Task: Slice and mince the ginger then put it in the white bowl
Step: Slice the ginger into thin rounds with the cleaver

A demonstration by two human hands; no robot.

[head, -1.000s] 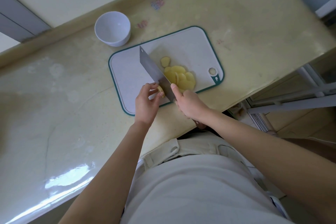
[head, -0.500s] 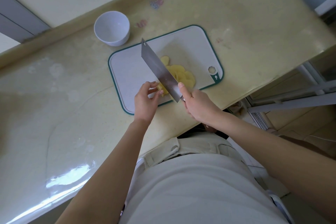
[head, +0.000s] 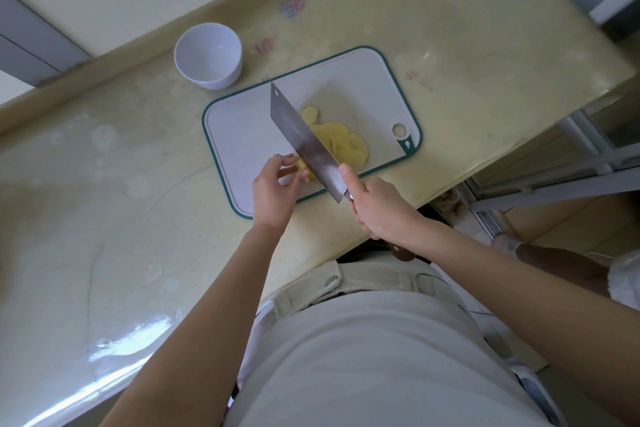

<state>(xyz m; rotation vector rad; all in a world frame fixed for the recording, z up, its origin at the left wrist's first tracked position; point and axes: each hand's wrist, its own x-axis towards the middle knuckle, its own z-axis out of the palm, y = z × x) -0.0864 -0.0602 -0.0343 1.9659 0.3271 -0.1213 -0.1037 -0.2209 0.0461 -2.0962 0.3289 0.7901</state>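
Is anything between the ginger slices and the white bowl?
Only the cleaver, gripped by the right hand, crosses the board between the slices and the bowl; nothing else visible does.

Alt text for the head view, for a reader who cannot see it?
A right hand holds a cleaver angled over a green-edged cutting board while the left hand pinches a ginger piece beside the blade. Cut ginger slices lie on the board; an empty white bowl stands on the counter beyond it.

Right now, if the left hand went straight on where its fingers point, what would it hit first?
The ginger stub the left hand holds; just beyond, probably the cleaver blade.
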